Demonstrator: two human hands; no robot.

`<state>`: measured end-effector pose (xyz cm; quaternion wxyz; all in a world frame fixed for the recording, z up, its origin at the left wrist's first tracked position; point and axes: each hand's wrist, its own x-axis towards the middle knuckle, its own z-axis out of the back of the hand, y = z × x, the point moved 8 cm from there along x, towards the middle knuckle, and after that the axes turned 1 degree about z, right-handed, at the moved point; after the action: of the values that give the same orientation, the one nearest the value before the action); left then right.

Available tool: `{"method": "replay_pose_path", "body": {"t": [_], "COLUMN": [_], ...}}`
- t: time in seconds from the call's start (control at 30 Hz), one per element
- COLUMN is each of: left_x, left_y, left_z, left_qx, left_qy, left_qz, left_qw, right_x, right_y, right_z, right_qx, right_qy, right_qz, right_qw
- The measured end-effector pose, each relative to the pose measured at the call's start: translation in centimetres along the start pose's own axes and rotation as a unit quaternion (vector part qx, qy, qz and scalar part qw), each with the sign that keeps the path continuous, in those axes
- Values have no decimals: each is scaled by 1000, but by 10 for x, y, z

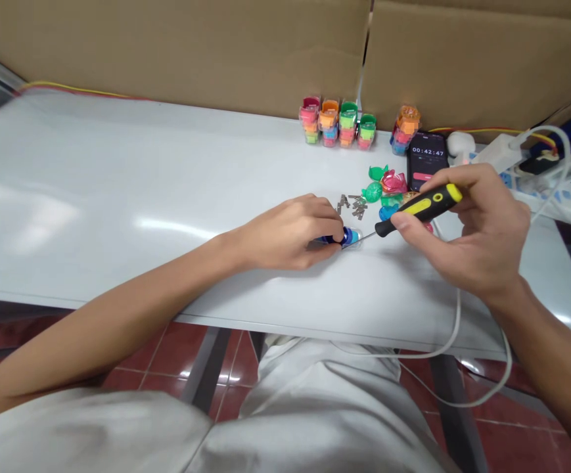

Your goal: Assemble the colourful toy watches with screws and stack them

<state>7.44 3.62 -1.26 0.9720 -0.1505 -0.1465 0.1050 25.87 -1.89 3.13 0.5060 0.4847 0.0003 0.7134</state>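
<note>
My left hand (309,233) is closed on a small blue plastic item with a clear casing (355,236), holding it down on the white table. My fingers cover much of it, so its exact kind is hidden. My right hand (482,230) grips a black and yellow screwdriver (420,209). The screwdriver slants down to the left, and its thin shaft reaches the near edge of the blue item by my left fingertips. Just beyond lie several small grey metal pieces (357,207). Green plastic parts (372,192), a red part (394,182) and a blue part (388,212) lie loose behind the screwdriver.
Stacks of colourful plastic items (348,125) stand at the back, with another stack (406,129) to their right. A phone (428,161) shows a timer. A power strip (556,197) with plugs sits at the right. A white cable (457,322) hangs over the table's front edge.
</note>
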Motion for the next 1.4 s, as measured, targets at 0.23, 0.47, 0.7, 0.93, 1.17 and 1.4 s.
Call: {"method": "replay_pose_path", "body": {"t": [0.23,0.47,0.7,0.93,1.17,1.4], "left_x": [0,0,0,1,0,-2], "left_y": [-1,0,2,0,6,14], "left_z": [-1,2,1,8,14,20], "left_qx": [7,10,20,1,-2,25], "left_qy": [6,6,1,-14,-43,-91], "left_qz": [-5,1,5,7,24,56], "left_qw": [1000,1000,1000,1000,999,994], "right_x": [7,9,14,16,11,2], "right_y": [-11,-23,-22,-26,-38,-29], "right_z": [6,10,28,33,10,-5], "right_qx": [34,14,96,65,108,141], "right_qy": [-30,-68,-190,-183,-108,-52], "right_qz": [-41,-24,57,36,16,11], "right_qw": [998,997,975,980,988,989]}}
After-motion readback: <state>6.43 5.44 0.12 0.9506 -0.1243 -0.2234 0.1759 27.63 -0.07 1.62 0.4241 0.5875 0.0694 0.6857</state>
